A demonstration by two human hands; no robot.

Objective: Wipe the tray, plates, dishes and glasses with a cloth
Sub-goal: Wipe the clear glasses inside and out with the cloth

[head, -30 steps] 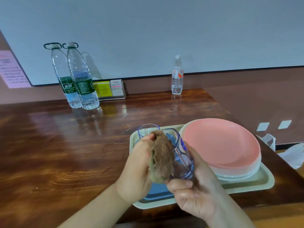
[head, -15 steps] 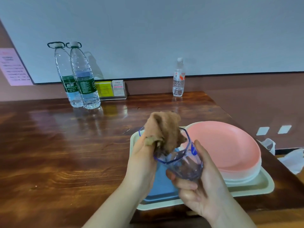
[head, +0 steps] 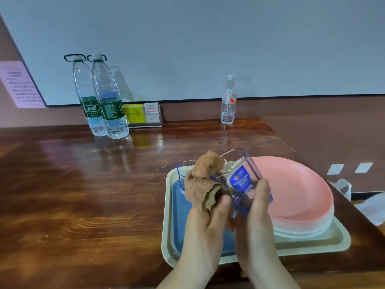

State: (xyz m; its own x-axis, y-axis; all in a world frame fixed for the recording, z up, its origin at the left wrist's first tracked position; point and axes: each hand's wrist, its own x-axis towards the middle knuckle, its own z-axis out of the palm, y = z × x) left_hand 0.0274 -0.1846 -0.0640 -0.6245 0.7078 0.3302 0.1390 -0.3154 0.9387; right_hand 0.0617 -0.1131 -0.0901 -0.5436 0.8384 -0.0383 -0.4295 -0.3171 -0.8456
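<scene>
My right hand point(head: 257, 209) grips a clear blue-tinted glass point(head: 239, 178) with a blue label, tilted with its mouth up and to the left. My left hand point(head: 208, 220) holds a brown fuzzy cloth point(head: 203, 180) draped over the glass rim, its fingers hidden under the cloth. Both hands hover over a beige tray point(head: 312, 245). On the tray lie a blue flat dish point(head: 179, 205) at the left and a pink plate point(head: 295, 190) stacked on white plates at the right. A second clear glass point(head: 183, 170) stands on the tray behind the cloth.
Two large water bottles point(head: 104, 101) stand at the back left of the wooden table point(head: 83, 195), beside a small card holder point(head: 143, 114). A small bottle point(head: 228, 103) stands at the back. The table's right edge runs close to the tray; white bags point(head: 370, 205) lie beyond it.
The glass has turned from mouth-left to mouth-up and lifted slightly. The cloth moved from the glass's outside to over its rim.
</scene>
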